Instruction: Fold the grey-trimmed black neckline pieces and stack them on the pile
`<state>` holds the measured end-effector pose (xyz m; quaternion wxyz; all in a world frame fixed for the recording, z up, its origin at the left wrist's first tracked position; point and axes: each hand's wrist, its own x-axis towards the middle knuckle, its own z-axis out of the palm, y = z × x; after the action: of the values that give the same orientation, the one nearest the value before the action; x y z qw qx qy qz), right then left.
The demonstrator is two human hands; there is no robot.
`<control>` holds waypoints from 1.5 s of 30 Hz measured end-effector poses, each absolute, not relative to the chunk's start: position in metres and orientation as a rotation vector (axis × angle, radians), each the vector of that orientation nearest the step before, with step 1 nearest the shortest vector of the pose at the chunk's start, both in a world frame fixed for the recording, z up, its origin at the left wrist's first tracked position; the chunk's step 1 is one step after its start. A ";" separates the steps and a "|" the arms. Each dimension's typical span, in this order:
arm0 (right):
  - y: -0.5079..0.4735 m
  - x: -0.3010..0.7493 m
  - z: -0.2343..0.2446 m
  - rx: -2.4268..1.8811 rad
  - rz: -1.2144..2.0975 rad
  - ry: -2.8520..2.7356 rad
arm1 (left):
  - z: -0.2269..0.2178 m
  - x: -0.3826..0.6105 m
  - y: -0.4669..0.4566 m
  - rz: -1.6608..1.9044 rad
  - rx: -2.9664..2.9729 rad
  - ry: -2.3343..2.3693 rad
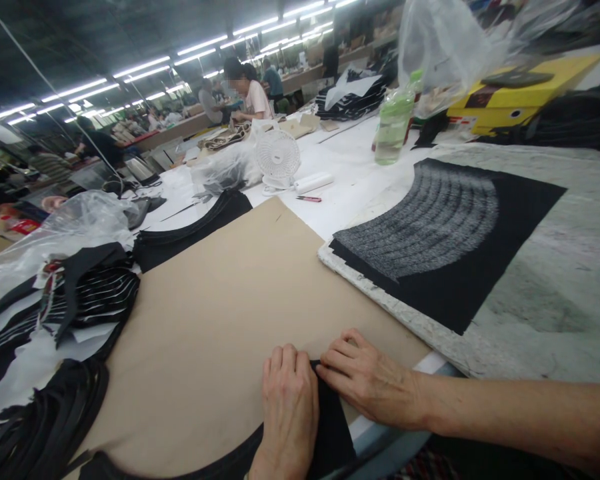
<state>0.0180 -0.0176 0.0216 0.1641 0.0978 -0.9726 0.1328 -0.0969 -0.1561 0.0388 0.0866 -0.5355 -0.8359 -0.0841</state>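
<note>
My left hand [287, 407] is closed, its fingers curled down on a narrow black fabric piece [333, 427] at the front edge of the table. From the right, my right hand [367, 383] pinches the top corner of that same piece, its fingertips close to the left hand. Beneath both lies a large beige sheet [220, 300]. A curved black strip [235, 460] runs out to the left from under my left hand. What lies under the fingers is hidden.
Overlapping black pieces with a greyish, speckled curved band [430, 220] lie on a pale, stained board [540, 287] at right. Bundled black strips [55, 413] are at left. Behind stand a white fan [277, 157], a green bottle [393, 130] and a yellow box [520, 90]. People sit farther back.
</note>
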 end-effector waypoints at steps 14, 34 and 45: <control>-0.016 0.016 0.033 0.245 0.364 -2.790 | 0.040 -0.124 -0.183 -1.012 -1.454 -2.602; -0.015 0.008 0.041 -0.020 0.686 -2.816 | 0.013 -0.102 -0.202 -0.369 -1.802 -2.370; -0.015 0.009 0.033 0.071 0.581 -2.800 | 0.020 -0.101 -0.188 -0.219 -1.787 -2.360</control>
<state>0.0087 -0.0154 0.0333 0.1399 0.0245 -0.9692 0.2011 -0.1013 -0.1885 0.0199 0.0869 -0.5997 -0.7921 -0.0734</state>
